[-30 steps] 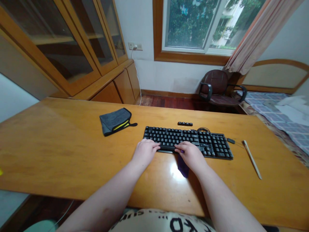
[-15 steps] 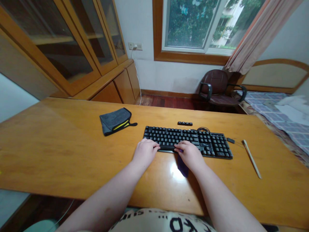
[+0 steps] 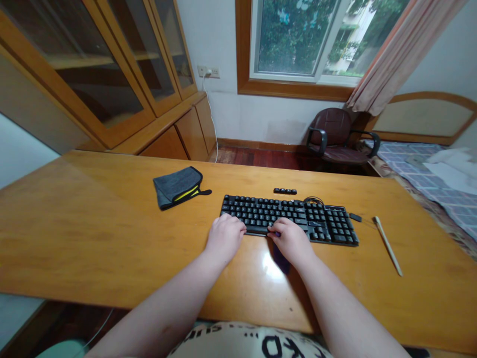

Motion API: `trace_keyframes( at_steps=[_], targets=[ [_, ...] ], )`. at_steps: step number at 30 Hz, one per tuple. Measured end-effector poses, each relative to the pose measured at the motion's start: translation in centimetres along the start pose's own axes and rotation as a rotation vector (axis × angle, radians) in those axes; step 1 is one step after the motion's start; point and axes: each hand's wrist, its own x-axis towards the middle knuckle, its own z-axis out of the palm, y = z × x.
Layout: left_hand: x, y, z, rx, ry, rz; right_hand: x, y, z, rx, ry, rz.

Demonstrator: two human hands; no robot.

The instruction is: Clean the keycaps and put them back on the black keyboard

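Note:
A black keyboard (image 3: pixel 298 219) lies on the wooden desk (image 3: pixel 93 233) in front of me. My left hand (image 3: pixel 223 238) rests at its front edge with the fingers curled, the thumb tip against the long key in the bottom row. My right hand (image 3: pixel 292 241) is closed at the same edge, just right of the left hand. It pinches a purple object (image 3: pixel 281 258) that sticks out beneath the palm onto the desk. What the purple object is I cannot make out.
A short row of loose black keycaps (image 3: pixel 285 191) sits behind the keyboard. A grey pouch (image 3: pixel 177 186) lies to the left; a small black piece (image 3: pixel 356 217) and a pale stick (image 3: pixel 388 245) lie to the right. A brown chair (image 3: pixel 337 136) stands beyond the desk.
Both hands have stayed at the keyboard's front edge; the right hand has crept slightly left. Nothing else has moved.

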Motion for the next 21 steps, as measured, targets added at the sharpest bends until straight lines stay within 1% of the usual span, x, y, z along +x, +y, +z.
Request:
trace_keyframes(
  at_steps=[3,6,11,14,19,21],
  targets=[
    [-0.4,0.6,0.0,0.073,0.011,0.035,0.0,0.0,0.1,-0.062,0.004,0.024],
    [-0.9,1.4,0.1,0.118,0.014,0.074,0.0,-0.1,-0.2,-0.119,-0.033,0.014],
    [-1.5,2.5,0.5,0.072,0.006,0.125,-0.6,-0.7,-1.0,-0.196,-0.100,-0.040],
    [-1.7,2.9,0.9,0.072,0.004,0.138,-1.1,-1.2,-1.0,-0.262,-0.117,-0.076],
    [-2.0,3.6,1.6,0.128,-0.081,0.149,-1.5,-1.5,-0.5,-0.306,-0.186,-0.089],
    [-2.0,3.7,1.7,0.152,-0.088,0.148,-1.4,-1.5,-0.5,-0.278,-0.197,-0.087]
  ],
)
